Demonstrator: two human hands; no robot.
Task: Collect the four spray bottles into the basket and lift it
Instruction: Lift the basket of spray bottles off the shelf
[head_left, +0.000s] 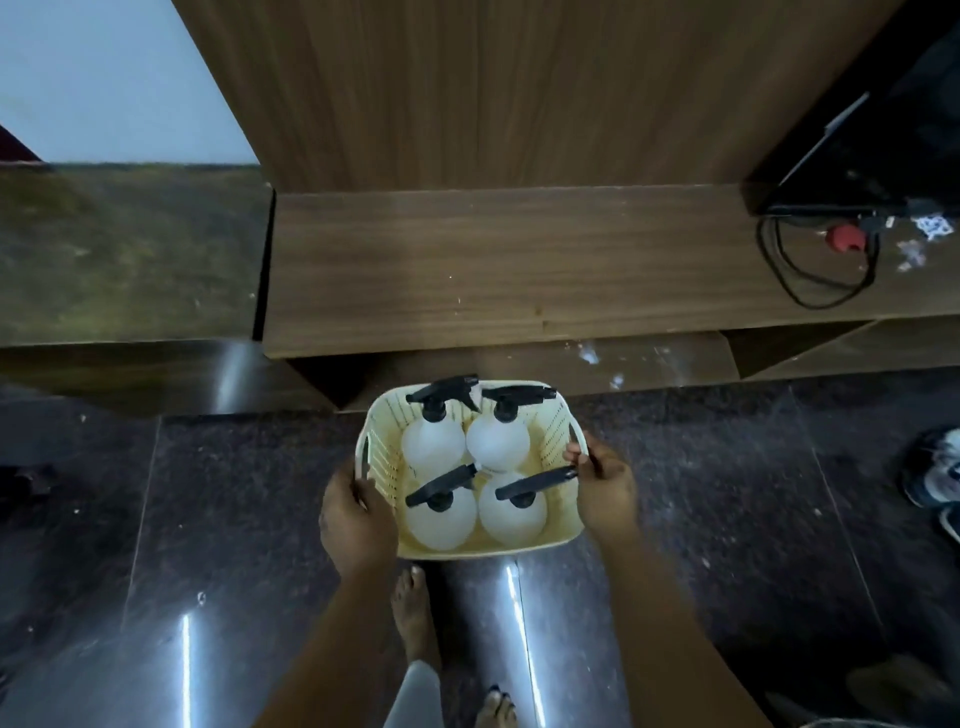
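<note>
A cream slotted plastic basket (556, 431) hangs in the air above the dark floor, in front of the wooden bench. Inside it stand several white spray bottles with black trigger heads: two at the back (434, 441) (497, 441) and two at the front (441, 519) (511, 512). My left hand (353, 514) is shut on the basket's left rim near its handle slot. My right hand (602, 486) is shut on the right rim, fingers curled over the edge.
A low wooden bench (493, 265) runs across behind the basket, with a black device (857, 150), a looped black cable (815, 270) and a red object (847, 238) at its right end. My bare feet (413, 613) stand below. A shoe (935, 467) lies at the right edge.
</note>
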